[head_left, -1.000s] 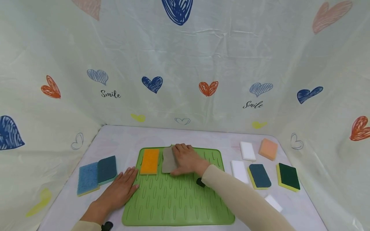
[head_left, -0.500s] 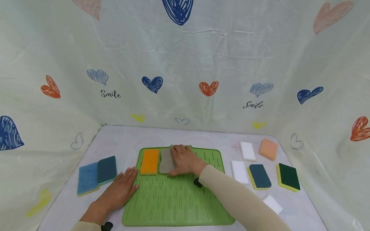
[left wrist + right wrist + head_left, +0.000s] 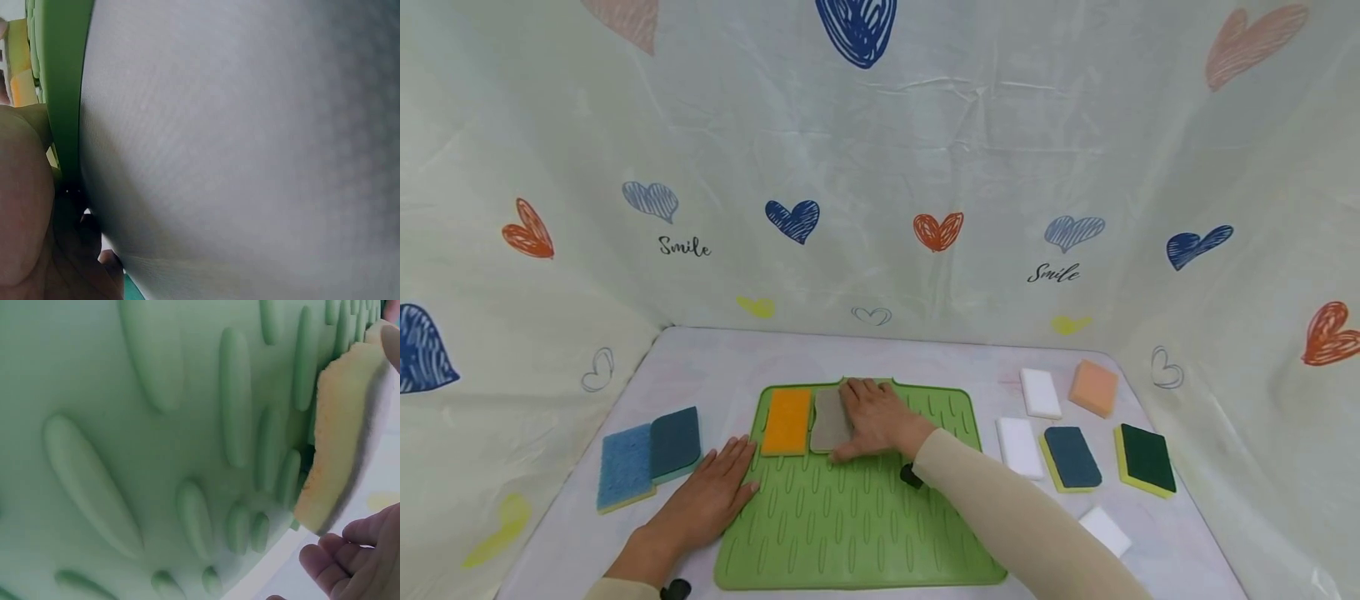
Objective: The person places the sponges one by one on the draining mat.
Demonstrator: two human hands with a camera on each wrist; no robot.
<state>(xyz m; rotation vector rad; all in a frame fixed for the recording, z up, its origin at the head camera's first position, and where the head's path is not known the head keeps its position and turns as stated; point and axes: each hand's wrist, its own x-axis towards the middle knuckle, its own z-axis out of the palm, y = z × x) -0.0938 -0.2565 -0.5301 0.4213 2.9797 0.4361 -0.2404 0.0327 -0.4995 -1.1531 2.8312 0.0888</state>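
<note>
A green ribbed mat (image 3: 850, 525) lies in the middle of the table. At its far left an orange sponge (image 3: 787, 421) and a grey sponge (image 3: 829, 421) lie side by side, touching. My right hand (image 3: 872, 417) rests flat over the grey sponge's right side, fingers straight, thumb by its near end. In the right wrist view a sponge's edge (image 3: 344, 437) shows close up on the mat (image 3: 156, 425). My left hand (image 3: 711, 496) lies flat and open on the mat's left edge; the left wrist view shows only its palm (image 3: 25, 206), table top and the mat's rim (image 3: 59, 94).
At the left lie a light blue sponge (image 3: 625, 465) and a teal one (image 3: 674, 442). At the right are white blocks (image 3: 1040, 392) (image 3: 1019, 446) (image 3: 1103, 529), a peach sponge (image 3: 1093, 387), a teal-and-yellow sponge (image 3: 1072, 457) and a dark-green-and-yellow one (image 3: 1144, 458). Heart-printed curtain walls close three sides.
My right hand has slid the grey sponge left until it lies against the orange sponge. The left hand has stayed put.
</note>
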